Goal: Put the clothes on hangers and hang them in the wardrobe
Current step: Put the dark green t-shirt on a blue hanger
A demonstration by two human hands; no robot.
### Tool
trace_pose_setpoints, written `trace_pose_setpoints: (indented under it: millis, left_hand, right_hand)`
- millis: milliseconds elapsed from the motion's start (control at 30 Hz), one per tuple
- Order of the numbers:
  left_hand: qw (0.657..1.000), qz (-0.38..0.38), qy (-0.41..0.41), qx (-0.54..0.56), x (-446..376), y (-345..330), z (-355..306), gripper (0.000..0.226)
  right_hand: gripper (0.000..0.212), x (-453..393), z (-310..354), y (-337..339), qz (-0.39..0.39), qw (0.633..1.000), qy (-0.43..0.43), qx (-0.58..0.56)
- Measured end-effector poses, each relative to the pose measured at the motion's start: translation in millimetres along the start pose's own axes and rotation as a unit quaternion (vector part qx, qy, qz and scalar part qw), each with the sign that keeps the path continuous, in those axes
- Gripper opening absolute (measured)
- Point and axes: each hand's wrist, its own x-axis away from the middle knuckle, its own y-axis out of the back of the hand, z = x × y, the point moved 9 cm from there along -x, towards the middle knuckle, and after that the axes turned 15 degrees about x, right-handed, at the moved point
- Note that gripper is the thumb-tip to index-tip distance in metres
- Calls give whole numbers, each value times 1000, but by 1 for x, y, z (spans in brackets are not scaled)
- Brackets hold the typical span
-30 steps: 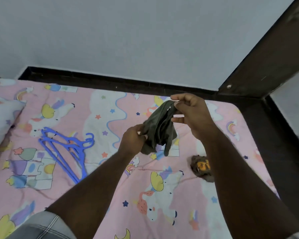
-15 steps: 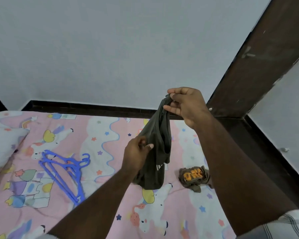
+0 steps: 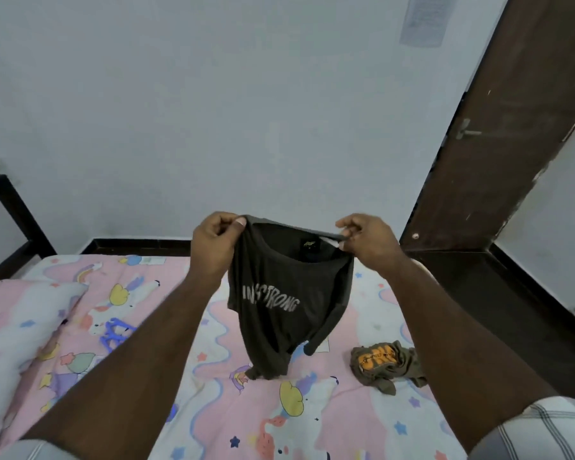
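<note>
**Inspector:** Head view, the only one supplied. State of both grips?

**Assistant:** The left hand (image 3: pixel 214 247) pinches one end of the neckline of the dark T-shirt (image 3: pixel 286 303), thumb pressed over the fabric against curled fingers. The right hand (image 3: pixel 367 239) pinches the opposite end of the same neckline, thumb and fingertips closed on the rim. The collar is stretched taut between the two grips.

**Inspector:** Position of the garment?

**Assistant:** It hangs straight down from both grips, front print facing the camera, a small label visible inside the collar midway between the hands. Its lower hem touches the pink patterned bedsheet (image 3: pixel 213 410) directly below the grips.

**Inspector:** Other items?

**Assistant:** A crumpled olive garment with orange print (image 3: pixel 384 363) lies on the sheet below and to the right of the right-hand grip, apart from the held shirt. Blue hangers (image 3: pixel 115 335) lie below and left of the left-hand grip, mostly hidden behind the left forearm; count cannot be told. A pillow (image 3: pixel 17 327) sits further left. A dark brown door (image 3: pixel 498 144) stands above and right of the right hand
</note>
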Motion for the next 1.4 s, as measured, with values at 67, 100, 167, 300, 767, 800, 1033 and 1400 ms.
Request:
trace_pose_setpoints:
  millis: [67, 100, 167, 300, 767, 800, 1033, 1400]
  left_hand:
    - [1000, 12, -12, -16, -4, -7, -23, 11]
    - [999, 19, -16, -25, -4, -11, -33, 10]
    - [998, 30, -29, -37, -1, -18, -50, 10]
    - [998, 25, -48, -33, 1, -26, -75, 8]
    - [995, 92, -41, -4, 19, -51, -126, 6]
    - [995, 94, -36, 1, 20, -50, -128, 6]
    - [995, 94, -26, 10, 18, -18, -144, 6]
    - [997, 53, 38, -49, -7, 108, -122, 5]
  right_hand:
    - [35, 7, -12, -9, 8, 999, 12, 35]
    - [33, 9, -16, -12, 7, 999, 16, 35]
    - [27, 13, -21, -16, -3, 999, 23, 28]
    - [7, 22, -30, -13, -34, 999, 10, -30]
    - [50, 72, 14, -133, 157, 979, 38, -123]
    - [51, 70, 19, -133, 150, 978, 36, -140]
    - [12, 70, 47, -131, 165, 954, 54, -245]
    - [25, 38, 94, 14, -47, 975, 78, -205]
